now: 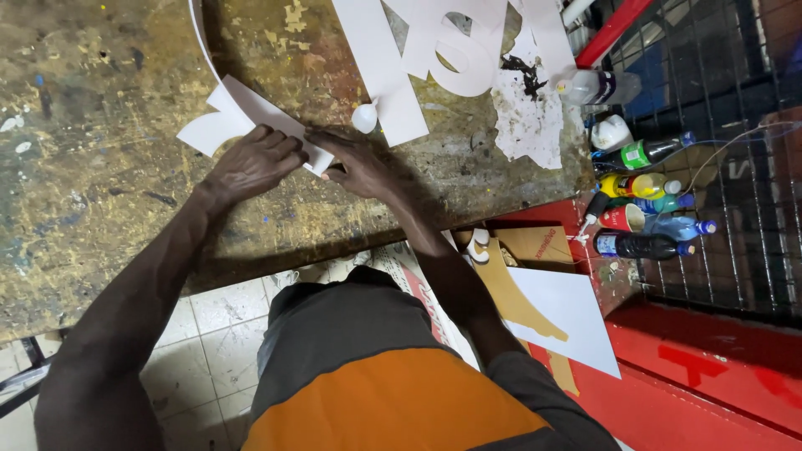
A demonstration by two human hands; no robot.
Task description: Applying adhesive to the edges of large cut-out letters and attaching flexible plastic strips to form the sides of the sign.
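Head view, looking straight down: both hands press on a white cut-out sheet piece (251, 113) lying on the paint-stained desk (100, 167). The left hand (251, 163) lies flat with its fingers curled over the piece's lower edge; the right hand (359, 163) pinches the narrow end of the same piece, at about three o'clock from the left hand, with the fingers nearly closed on it. A long thin white strip (200, 42) curves away from the piece toward twelve o'clock.

A small white glue bottle (364, 117) stands just beside the right hand at twelve o'clock, touching or nearly touching a larger white cut-out panel (393, 67). A nudge from the right knuckles could tip it onto the panel. Uneven pressure between the two hands could crease the piece or skew it. The curved strip looks thin enough to kink or tear if pulled sideways.

At three o'clock, off the desk, assorted bottles (643, 200) crowd a wire rack (735, 167), well apart from the hands.
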